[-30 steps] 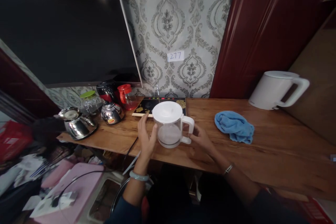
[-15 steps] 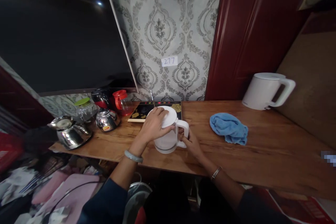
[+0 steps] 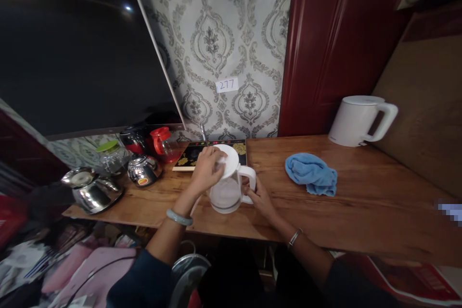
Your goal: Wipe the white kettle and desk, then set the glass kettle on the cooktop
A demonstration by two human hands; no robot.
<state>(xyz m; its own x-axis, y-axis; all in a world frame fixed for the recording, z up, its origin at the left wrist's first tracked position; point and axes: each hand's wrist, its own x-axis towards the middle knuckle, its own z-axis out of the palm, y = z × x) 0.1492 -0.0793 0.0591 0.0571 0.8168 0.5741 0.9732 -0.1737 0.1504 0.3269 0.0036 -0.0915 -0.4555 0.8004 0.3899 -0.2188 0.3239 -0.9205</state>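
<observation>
In front of me a clear glass kettle with a white handle stands near the front edge of the wooden table. My left hand is on top of its round white lid, with the fingers and thumb drawn together around the lid's middle. What lies under those fingertips is partly hidden. From the right, my right hand grips the lower part of the handle. Just behind the kettle lies a black induction cooktop with gold flowers.
Left of the cooktop stand a red-lidded jug, a small metal teapot, a green-lidded glass pot and a larger metal kettle. A blue cloth and a white electric kettle are to the right.
My left thumb has drawn in from the lid's front edge towards its middle. My right hand keeps its grip on the handle. The view has shifted slightly.
</observation>
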